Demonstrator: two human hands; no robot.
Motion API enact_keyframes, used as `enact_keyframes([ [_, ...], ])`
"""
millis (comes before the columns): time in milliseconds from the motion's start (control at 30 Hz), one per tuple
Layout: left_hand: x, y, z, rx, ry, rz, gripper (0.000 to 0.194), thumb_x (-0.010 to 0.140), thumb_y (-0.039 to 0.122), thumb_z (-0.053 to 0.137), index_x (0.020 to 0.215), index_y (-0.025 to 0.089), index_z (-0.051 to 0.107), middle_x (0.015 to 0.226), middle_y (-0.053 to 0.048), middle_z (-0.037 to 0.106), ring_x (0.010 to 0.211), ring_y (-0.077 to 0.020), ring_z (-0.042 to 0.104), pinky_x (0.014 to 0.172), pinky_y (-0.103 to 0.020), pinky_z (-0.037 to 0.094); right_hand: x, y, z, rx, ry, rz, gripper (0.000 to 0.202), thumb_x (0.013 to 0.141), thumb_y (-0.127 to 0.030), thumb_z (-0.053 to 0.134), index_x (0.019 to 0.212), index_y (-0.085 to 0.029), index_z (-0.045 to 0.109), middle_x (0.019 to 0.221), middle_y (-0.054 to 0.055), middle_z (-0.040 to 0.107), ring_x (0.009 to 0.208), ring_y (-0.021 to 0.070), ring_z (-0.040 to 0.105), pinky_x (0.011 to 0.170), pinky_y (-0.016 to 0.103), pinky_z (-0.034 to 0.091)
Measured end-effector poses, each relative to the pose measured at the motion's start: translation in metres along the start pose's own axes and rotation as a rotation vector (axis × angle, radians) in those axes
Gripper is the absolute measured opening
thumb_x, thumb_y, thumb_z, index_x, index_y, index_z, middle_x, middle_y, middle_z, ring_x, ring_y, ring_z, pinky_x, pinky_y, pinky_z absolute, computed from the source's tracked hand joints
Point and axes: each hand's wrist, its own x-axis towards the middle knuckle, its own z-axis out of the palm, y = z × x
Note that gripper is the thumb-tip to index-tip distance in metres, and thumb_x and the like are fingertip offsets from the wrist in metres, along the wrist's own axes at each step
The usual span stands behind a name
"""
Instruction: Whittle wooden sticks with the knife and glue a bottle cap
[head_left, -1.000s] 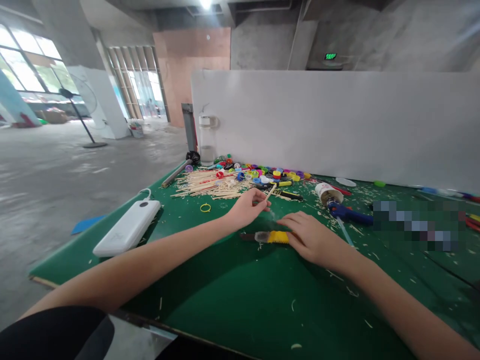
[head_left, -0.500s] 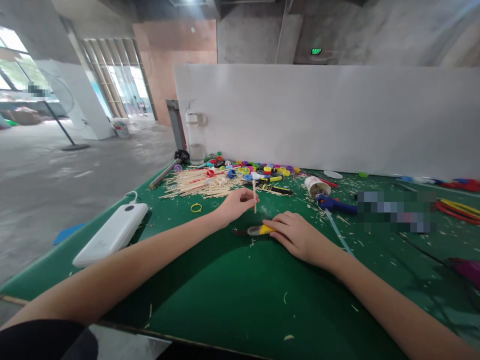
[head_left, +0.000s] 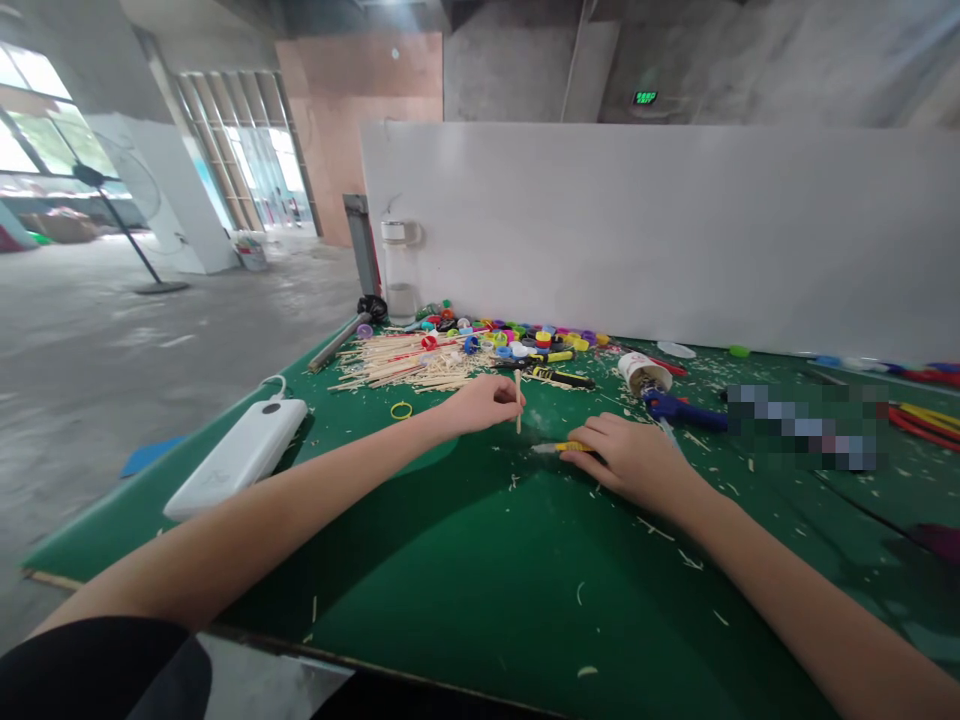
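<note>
Between the thumb and fingers of my left hand point(head_left: 489, 402) a short wooden stick point(head_left: 518, 402) stands upright. My right hand point(head_left: 626, 452) is wrapped round the yellow handle of a utility knife point(head_left: 564, 448), whose blade points left, just below the stick and apart from it. Behind my left hand lies a heap of loose wooden sticks point(head_left: 397, 362). Colourful bottle caps point(head_left: 517, 340) are scattered along the back of that heap. Small wood shavings point(head_left: 514, 483) dot the green table point(head_left: 480, 590) under both hands.
A white power bank point(head_left: 236, 460) with a cable lies at the left. Yellow-black tools point(head_left: 559, 377) are behind my hands. A white cup point(head_left: 643, 372) lies tipped beside a blue-handled tool point(head_left: 686, 410). A clear bottle point(head_left: 400, 275) stands by the white board point(head_left: 660, 230).
My right hand with the utility knife has shifted right and slightly up, away from the stick's lower end. My left hand still holds the stick. The whole view has shifted slightly.
</note>
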Motion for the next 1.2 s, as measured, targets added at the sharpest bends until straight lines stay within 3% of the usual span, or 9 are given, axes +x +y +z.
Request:
enact_keyframes([
  [300,-0.002,0.004,0.0,0.186,0.013,0.196,0.01,0.076,0.026,0.058,0.074,0.018,0.062,0.074,-0.005,0.067,0.065,-0.014,0.06,0.061,-0.027,0.045,0.001,0.007,-0.002,-0.003,0.055,0.004,0.041,0.094,-0.047,0.038,0.088,-0.021,0.069,0.081,0.007,0.066,0.076,0.019,0.056,0.057,0.029,0.036],
  [500,-0.004,0.012,-0.004,0.198,-0.021,0.171,0.013,0.076,0.025,0.057,0.077,0.017,0.068,0.072,-0.004,0.068,0.062,-0.0131,0.059,0.056,-0.025,0.042,0.0,0.016,0.001,-0.053,0.109,-0.028,0.039,0.095,-0.044,0.038,0.096,-0.018,0.067,0.089,0.008,0.067,0.083,0.0208,0.055,0.071,0.034,0.041],
  [700,-0.006,0.018,-0.005,0.207,-0.043,0.164,0.013,0.075,0.023,0.059,0.076,0.016,0.07,0.073,-0.005,0.07,0.062,-0.0132,0.059,0.056,-0.025,0.042,0.001,0.013,0.007,-0.083,0.141,-0.023,0.037,0.095,-0.04,0.038,0.106,-0.018,0.065,0.094,0.009,0.066,0.086,0.0218,0.054,0.066,0.032,0.041],
  [1200,-0.005,0.01,-0.003,0.236,0.001,0.174,0.014,0.075,0.028,0.059,0.073,0.019,0.069,0.069,-0.003,0.069,0.057,-0.0123,0.057,0.056,-0.026,0.04,0.008,0.013,0.02,0.071,0.067,-0.014,0.031,0.096,-0.036,0.036,0.092,-0.019,0.062,0.087,0.008,0.064,0.081,0.0211,0.052,0.066,0.033,0.041],
])
